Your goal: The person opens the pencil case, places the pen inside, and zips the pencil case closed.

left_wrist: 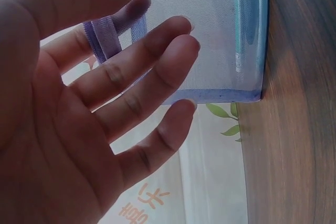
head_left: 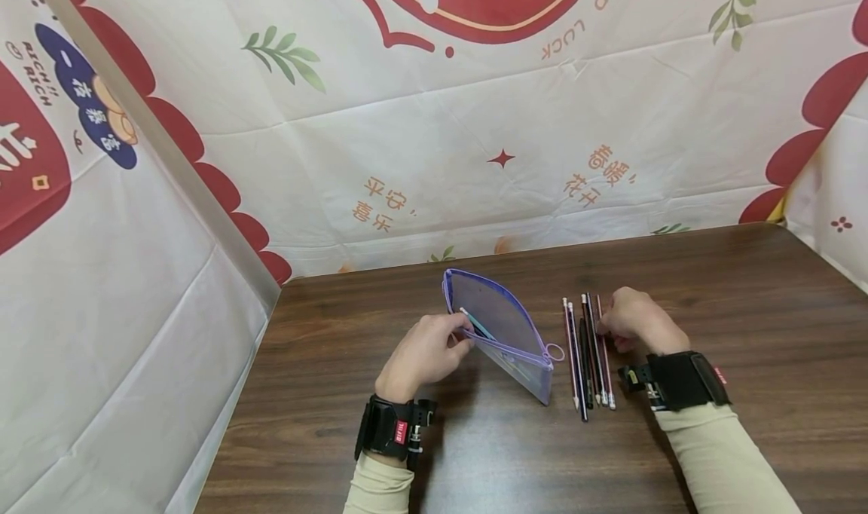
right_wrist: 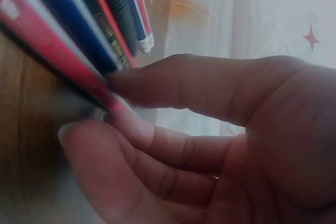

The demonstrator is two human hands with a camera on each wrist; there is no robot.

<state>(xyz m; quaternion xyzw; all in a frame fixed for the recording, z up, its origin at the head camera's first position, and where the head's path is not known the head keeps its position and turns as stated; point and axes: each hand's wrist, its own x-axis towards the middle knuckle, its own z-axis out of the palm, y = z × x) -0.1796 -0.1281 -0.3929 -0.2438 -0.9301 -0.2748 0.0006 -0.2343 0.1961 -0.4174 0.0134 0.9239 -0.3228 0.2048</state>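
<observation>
A mesh zip pencil pouch (head_left: 508, 314) with purple edging stands tilted with its mouth spread. My left hand (head_left: 426, 352) pinches its zipped rim between thumb and forefinger; in the left wrist view the other fingers of that hand (left_wrist: 131, 82) spread loosely beside the mesh. Through the mesh a light-blue pen (head_left: 477, 322) shows, with other slim items unclear. To the right of the pouch lies a row of several pencils (head_left: 585, 356). At the row's right edge my right hand (head_left: 637, 322) pinches a red-and-white striped pencil (right_wrist: 63, 51) between thumb and fingers.
A brown wood-grain table (head_left: 325, 393) lies under everything. White printed cloth (head_left: 441, 137) hangs along its far edge, and another cloth panel (head_left: 122, 333) borders the left side. A purple ring pull (head_left: 554, 352) sticks out from the pouch toward the pencils.
</observation>
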